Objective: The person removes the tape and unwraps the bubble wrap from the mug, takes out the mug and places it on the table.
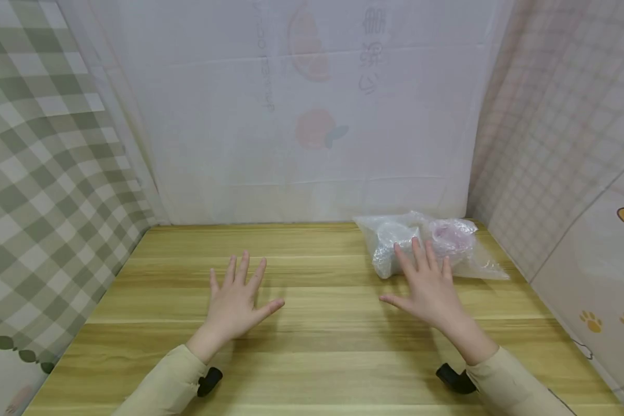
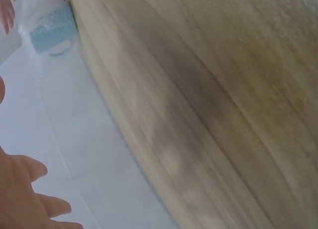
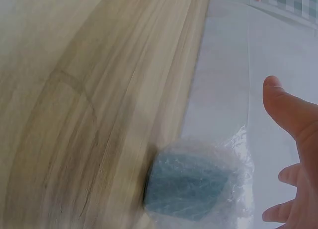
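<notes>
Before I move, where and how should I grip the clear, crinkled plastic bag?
Likely around the bulging left part of the clear, crinkled plastic bag, from the front with the right hand: that part stands plump, the right end lies flat and loose, and the white cloth backdrop hangs behind.

1. A wood-grained worktop (image 1: pixel 317 352) is stretching back to a white cloth (image 1: pixel 218 150), where pale fruit prints (image 1: pixel 313 128) are showing.
2. A green-and-white checked cloth (image 1: pixel 31 150) is hanging along the left.
3. A pale gridded cloth (image 1: pixel 546 127) is lining the right, orange paw prints (image 1: pixel 591 323) showing lower down.
</notes>
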The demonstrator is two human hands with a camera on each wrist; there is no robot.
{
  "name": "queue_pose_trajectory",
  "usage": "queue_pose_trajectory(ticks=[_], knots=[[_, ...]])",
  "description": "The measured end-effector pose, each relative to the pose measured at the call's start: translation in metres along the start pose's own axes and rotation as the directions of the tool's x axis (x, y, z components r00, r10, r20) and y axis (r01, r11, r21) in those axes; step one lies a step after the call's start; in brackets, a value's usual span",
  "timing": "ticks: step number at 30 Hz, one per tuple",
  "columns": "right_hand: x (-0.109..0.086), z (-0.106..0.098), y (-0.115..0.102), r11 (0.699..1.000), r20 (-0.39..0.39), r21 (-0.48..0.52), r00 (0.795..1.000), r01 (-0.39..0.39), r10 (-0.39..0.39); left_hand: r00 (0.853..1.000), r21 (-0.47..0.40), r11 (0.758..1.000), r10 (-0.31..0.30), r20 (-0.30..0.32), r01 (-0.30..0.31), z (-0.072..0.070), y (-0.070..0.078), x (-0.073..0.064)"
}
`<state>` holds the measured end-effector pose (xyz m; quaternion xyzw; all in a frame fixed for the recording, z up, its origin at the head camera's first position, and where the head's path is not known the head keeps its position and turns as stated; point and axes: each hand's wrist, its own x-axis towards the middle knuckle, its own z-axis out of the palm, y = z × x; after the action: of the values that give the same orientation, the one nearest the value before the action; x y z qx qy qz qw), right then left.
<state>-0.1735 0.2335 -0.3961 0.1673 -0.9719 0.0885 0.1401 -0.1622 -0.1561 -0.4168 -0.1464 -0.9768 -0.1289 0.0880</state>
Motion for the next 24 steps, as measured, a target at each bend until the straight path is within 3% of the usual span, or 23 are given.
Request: queue_pose_trajectory(ticks=[8, 16, 20, 24], knots=[[0.012, 0.005, 0.011, 0.999, -0.129, -0.020, 0.991, 0.025, -0.027, 0.999, 0.004, 1.000, 0.019, -0.032, -0.019, 0.003, -0.002, 0.002], [0.033, 0.003, 0.017, 1.000, -0.191, -0.003, 0.982, -0.001, 0.001, 0.999, 0.001, 1.000, 0.010, -0.042, -0.010, 0.004, 0.001, 0.003], [0.046, -0.001, 0.018, 0.999, -0.165, 0.028, 0.985, -0.045, 0.049, 0.999, -0.005, 1.000, 0.014, -0.050, -0.014, 0.005, 0.002, 0.006], [0.058, -0.006, 0.018, 0.990, -0.077, 0.063, 0.988, -0.128, 0.133, 0.997, -0.010, 1.000, 0.028, -0.072, -0.028, 0.005, 0.003, 0.008]])
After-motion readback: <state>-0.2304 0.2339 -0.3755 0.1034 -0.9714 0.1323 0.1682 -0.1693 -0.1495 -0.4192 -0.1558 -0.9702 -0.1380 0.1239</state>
